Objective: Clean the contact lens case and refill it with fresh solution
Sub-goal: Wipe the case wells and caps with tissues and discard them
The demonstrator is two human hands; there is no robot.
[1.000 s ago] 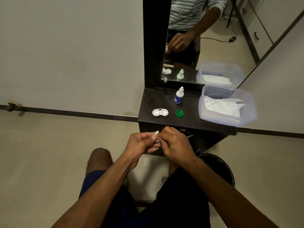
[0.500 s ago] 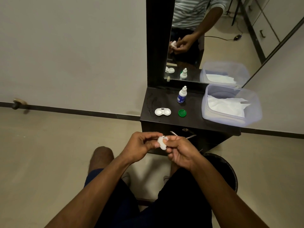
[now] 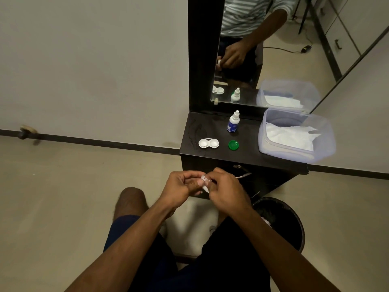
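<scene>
Both my hands are raised in front of me, below the near edge of the dark vanity top (image 3: 210,131). My left hand (image 3: 181,189) and my right hand (image 3: 226,189) meet at the fingertips, and between them sits a small white item (image 3: 204,183). It looks like a scrap of tissue, possibly wrapped on a white cap, but too little of it shows for me to tell which. The fingers of both hands are curled and pinch it from either side; my left thumb lies against its left edge, and my right fingers cover its right part.

The contact lens case (image 3: 208,143) lies on the vanity top, far from my fingers and untouched. Its two white wells face up, uncapped. Just to its right lies a green cap (image 3: 233,145), apart from the case. Farther back stands the solution bottle (image 3: 233,121), upright, white with a blue label, its nozzle closed.

At the right end of the top rests a clear plastic tub (image 3: 324,148) holding white tissues (image 3: 292,137). A mirror (image 3: 252,49) rises behind the top. On the floor, near right of my right forearm, stands a dark waste bin (image 3: 294,228).
</scene>
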